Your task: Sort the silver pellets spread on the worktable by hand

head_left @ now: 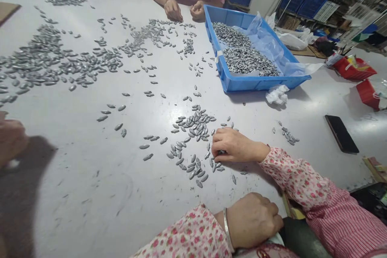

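Observation:
Small grey oval metal pieces (pixel 193 125) lie scattered in a loose pile on the grey table (pixel 90 177) in front of me. My right hand (pixel 232 145) rests on the near side of this pile, fingers curled down and pinched on a few pieces. My left hand (pixel 254 219), with a silver bangle on the wrist, is closed in a fist at the table's near edge above a dark object (pixel 299 238). What the fist holds is hidden. Both my sleeves are pink floral.
A blue crate (pixel 250 82) lined with plastic holds many pieces at the back right. A larger heap (pixel 45 62) spreads at left. A black phone (pixel 341 134) lies right. Co-workers' hands (pixel 173 10) work at the far edge; another hand (pixel 10 139) is at left.

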{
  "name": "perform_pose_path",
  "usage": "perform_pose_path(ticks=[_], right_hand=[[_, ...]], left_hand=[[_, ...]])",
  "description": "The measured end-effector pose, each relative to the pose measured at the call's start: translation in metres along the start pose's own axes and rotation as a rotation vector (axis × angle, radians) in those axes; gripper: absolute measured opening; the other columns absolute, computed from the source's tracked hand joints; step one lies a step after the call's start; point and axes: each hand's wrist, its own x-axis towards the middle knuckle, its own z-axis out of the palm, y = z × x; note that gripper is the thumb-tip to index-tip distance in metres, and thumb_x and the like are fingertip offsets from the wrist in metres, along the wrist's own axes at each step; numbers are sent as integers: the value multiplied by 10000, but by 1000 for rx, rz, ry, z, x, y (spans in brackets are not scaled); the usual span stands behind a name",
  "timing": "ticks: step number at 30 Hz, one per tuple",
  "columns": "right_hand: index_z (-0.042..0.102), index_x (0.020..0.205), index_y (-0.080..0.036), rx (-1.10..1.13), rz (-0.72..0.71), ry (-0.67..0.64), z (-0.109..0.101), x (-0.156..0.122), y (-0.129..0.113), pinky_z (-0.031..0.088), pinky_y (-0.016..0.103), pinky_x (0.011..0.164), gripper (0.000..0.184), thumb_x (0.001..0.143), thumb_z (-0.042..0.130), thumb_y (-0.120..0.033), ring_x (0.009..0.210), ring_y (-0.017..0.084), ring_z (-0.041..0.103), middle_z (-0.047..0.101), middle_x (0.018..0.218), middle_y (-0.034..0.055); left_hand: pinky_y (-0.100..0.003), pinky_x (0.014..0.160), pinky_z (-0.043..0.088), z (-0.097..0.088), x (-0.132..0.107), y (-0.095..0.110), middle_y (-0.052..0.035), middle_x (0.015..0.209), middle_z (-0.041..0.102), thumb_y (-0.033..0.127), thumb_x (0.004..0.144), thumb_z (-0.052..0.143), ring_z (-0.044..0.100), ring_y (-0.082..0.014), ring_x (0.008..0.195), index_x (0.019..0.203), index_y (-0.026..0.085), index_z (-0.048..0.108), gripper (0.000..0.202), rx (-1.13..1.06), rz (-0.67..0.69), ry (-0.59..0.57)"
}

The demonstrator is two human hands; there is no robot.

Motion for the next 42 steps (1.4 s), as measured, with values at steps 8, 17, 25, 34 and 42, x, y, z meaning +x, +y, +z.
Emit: perform_pose_path(ticks=[8,17,25,34,42], right_hand=[[647,776,-163,-157,-47,62,3,1,-4,276,314,722,184,939,614,-241,811,177,478,654,828,40],[583,683,-175,-313,-139,80,1,-2,-12,250,329,700,291,967,527,-145,718,157,436,617,718,10],[646,1022,-165,-111,-127,72,16,30,-29,354,318,803,119,962,584,-247,933,195,511,667,1036,64],[616,887,-174,-20,36,-29,9,28,-22,332,302,762,70,936,572,-198,844,170,493,618,914,40],[598,828,-172,-54,150,17,17,29,-29,329,315,741,104,909,554,-219,835,184,466,602,880,50]], left_hand=[[-322,634,438,3,1,0,-24,791,606,206,951,652,594,-169,726,832,145,600,143,-4,5,19],[-329,636,449,4,0,0,-17,797,619,203,950,652,588,-169,731,839,149,606,132,1,11,29],[-329,634,435,2,1,-2,-17,791,616,211,953,647,584,-165,720,847,146,613,129,-13,25,25],[-331,634,436,2,0,0,-15,778,614,216,950,658,592,-163,719,844,144,622,133,-5,13,25],[-327,630,440,1,1,0,-19,778,620,207,960,640,590,-163,716,840,147,620,135,-1,12,36]])
